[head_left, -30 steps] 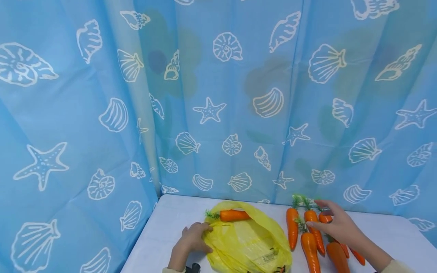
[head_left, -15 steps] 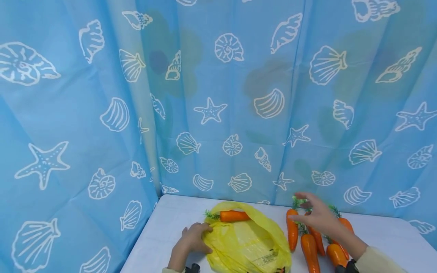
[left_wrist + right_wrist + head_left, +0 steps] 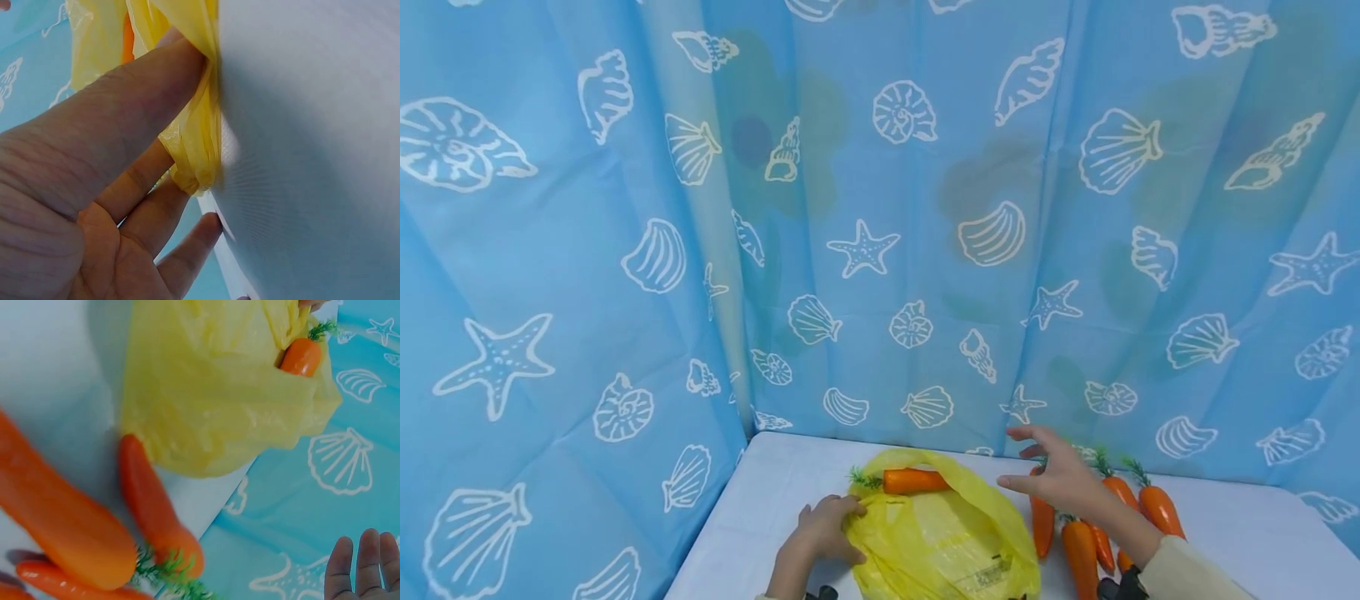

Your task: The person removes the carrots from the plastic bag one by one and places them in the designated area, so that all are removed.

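Note:
A yellow plastic bag (image 3: 936, 542) lies on the table with its mouth spread, and an orange carrot (image 3: 916, 481) with a green leafy top rests in the opening. At the bag's left edge my left hand (image 3: 827, 529) pinches the plastic between thumb and fingers, as the left wrist view shows at the gathered yellow film (image 3: 197, 137). My right hand (image 3: 1063, 479) hovers between the bag and the loose carrots, fingers spread and holding nothing. Behind it lie several carrots, among them one near the bag (image 3: 150, 500) and a thicker one (image 3: 69, 519).
The white tabletop (image 3: 1232, 533) carries everything and backs onto a blue shell-patterned curtain (image 3: 917, 358). Farther right, another carrot (image 3: 1161, 508) lies with its green top toward the curtain. A dark object (image 3: 827, 592) shows below my left wrist.
My right hand has moved left, away from above the right-hand carrots and toward the bag, uncovering carrots behind it. My left hand has stayed at the bag's edge.

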Available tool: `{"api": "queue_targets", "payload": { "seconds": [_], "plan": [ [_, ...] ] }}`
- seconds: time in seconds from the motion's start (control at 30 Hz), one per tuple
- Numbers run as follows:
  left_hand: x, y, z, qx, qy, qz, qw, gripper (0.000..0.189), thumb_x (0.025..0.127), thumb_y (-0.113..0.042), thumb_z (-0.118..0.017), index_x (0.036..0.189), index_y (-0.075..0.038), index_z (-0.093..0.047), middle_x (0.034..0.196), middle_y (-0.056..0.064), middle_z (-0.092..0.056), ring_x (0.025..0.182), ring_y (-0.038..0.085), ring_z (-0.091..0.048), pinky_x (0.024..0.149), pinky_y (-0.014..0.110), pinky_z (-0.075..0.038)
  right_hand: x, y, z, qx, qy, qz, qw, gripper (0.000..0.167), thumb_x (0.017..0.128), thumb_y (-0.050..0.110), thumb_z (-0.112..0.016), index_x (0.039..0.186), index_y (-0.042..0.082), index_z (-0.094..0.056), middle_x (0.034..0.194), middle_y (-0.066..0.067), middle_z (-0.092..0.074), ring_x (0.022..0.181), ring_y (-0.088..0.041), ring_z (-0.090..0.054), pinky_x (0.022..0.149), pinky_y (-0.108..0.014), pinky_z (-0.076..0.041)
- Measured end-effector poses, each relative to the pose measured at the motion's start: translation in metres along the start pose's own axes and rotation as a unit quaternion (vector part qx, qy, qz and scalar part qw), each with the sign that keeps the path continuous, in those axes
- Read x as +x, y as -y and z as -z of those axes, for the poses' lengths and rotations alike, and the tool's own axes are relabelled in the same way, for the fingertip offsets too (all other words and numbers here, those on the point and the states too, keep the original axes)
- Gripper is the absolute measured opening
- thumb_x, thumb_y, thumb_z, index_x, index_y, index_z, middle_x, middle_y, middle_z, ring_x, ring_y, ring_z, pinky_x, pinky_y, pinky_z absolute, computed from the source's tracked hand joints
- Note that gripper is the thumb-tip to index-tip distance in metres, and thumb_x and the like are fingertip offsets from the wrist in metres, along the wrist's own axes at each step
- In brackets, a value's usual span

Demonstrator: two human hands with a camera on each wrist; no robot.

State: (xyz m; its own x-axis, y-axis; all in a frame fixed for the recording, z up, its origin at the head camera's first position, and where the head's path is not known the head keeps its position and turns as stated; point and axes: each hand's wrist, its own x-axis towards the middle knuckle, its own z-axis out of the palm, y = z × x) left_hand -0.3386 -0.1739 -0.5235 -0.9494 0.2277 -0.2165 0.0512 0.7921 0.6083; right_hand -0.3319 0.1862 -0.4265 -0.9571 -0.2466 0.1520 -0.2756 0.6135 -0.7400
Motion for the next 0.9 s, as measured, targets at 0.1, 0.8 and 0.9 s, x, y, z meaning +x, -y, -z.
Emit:
{"api": "queue_targets", "payload": {
  "seconds": [0.1,0.8,0.9],
  "plan": [
    [0.000,0.000,0.000,0.002,0.000,-0.002,1.0000,0.055,0.070,-0.020,-0.089,0.121,-0.014,-0.069,0.134,0.010,-0.061,0.126,0.037,-0.049,0.111,0.077,-0.012,0.004,0.004,-0.007,0.007,0.003,0.004,1.0000,0.070,0.081,0.041,-0.080,0.138,0.013,-0.050,0.140,-0.014,-0.052,0.115,-0.032,-0.058,0.091,-0.049,-0.057],
    [0.001,0.003,0.001,0.010,-0.004,-0.017,0.9998,0.056,0.068,-0.020,-0.090,0.120,-0.014,-0.069,0.134,0.010,-0.061,0.127,0.040,-0.050,0.110,0.077,-0.017,0.023,0.020,-0.053,0.043,0.057,0.018,0.9973,0.063,0.080,0.037,-0.082,0.132,0.013,-0.056,0.133,-0.012,-0.056,0.112,-0.032,-0.060,0.086,-0.042,-0.058],
    [0.000,0.003,0.001,0.009,-0.002,-0.014,0.9999,0.056,0.068,-0.019,-0.090,0.120,-0.014,-0.069,0.134,0.011,-0.061,0.128,0.041,-0.049,0.110,0.077,-0.017,0.026,0.019,-0.062,0.051,0.068,0.010,0.9963,0.064,0.081,0.038,-0.081,0.133,0.011,-0.055,0.133,-0.014,-0.055,0.113,-0.033,-0.059,0.085,-0.043,-0.058]
  ]
}}
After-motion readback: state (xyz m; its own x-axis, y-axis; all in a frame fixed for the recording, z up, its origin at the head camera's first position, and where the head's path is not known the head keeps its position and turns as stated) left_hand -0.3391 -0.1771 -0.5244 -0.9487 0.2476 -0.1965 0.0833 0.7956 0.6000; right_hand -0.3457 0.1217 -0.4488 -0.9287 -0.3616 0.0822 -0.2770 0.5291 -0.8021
